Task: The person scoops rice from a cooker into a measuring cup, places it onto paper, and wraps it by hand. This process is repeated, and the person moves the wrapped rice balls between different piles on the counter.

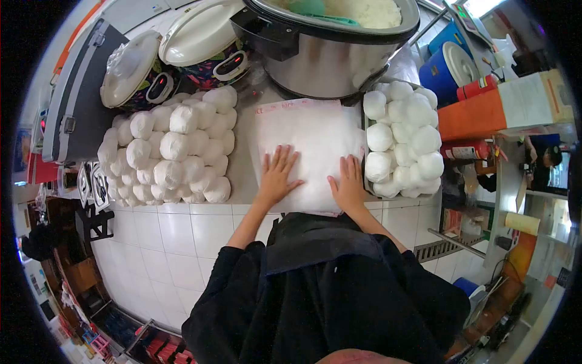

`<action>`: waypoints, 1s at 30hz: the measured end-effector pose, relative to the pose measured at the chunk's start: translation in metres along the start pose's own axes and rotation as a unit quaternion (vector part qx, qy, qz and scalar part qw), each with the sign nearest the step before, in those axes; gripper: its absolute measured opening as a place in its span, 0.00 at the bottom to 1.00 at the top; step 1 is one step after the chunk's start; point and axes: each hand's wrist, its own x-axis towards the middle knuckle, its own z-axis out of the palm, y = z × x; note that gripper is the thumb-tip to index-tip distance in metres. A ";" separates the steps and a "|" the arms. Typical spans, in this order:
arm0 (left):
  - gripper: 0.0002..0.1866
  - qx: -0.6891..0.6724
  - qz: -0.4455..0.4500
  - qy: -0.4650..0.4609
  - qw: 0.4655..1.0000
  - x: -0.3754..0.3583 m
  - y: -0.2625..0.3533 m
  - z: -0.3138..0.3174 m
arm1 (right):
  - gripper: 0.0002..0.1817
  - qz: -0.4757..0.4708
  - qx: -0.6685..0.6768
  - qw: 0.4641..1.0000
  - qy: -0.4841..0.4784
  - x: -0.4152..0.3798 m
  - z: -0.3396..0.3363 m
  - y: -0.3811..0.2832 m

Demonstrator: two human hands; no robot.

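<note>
A stack of white paper sheets (315, 130), with red print along its far edge, lies on the metal table in front of me. My left hand (279, 175) rests flat on the left part of the sheets, fingers spread. On the right part lies my right hand (349, 185), fingers stretched out and holding nothing. Many round white paper-wrapped bundles (173, 145) are piled left of the sheets. More wrapped bundles (395, 112) fill a dark tray (365, 164) close by my right hand.
Behind the sheets stands a large steel cooker (339, 64) holding white rice (381, 13) and a green utensil (330, 19). Two lidded patterned pots (203, 73) stand back left, near a grey hard case (85, 91). A blue container (439, 76) and fire extinguishers (464, 149) are at right.
</note>
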 end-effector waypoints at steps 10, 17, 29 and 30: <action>0.43 0.031 0.096 -0.071 0.992 0.009 -0.009 -0.009 | 0.35 -0.047 0.107 0.993 0.007 0.030 0.005 0.004; 0.39 -0.030 0.114 0.011 0.993 0.038 0.016 -0.059 | 0.20 -0.179 0.168 0.949 0.196 0.137 -0.181 -0.050; 0.13 0.000 0.151 0.175 0.973 0.212 0.052 -0.347 | 0.09 -0.367 -0.303 0.837 -0.268 0.441 -0.174 -0.065; 0.12 -0.010 0.110 0.097 0.989 0.227 0.050 -0.347 | 0.09 -0.381 -0.301 0.821 -0.301 0.456 -0.175 -0.065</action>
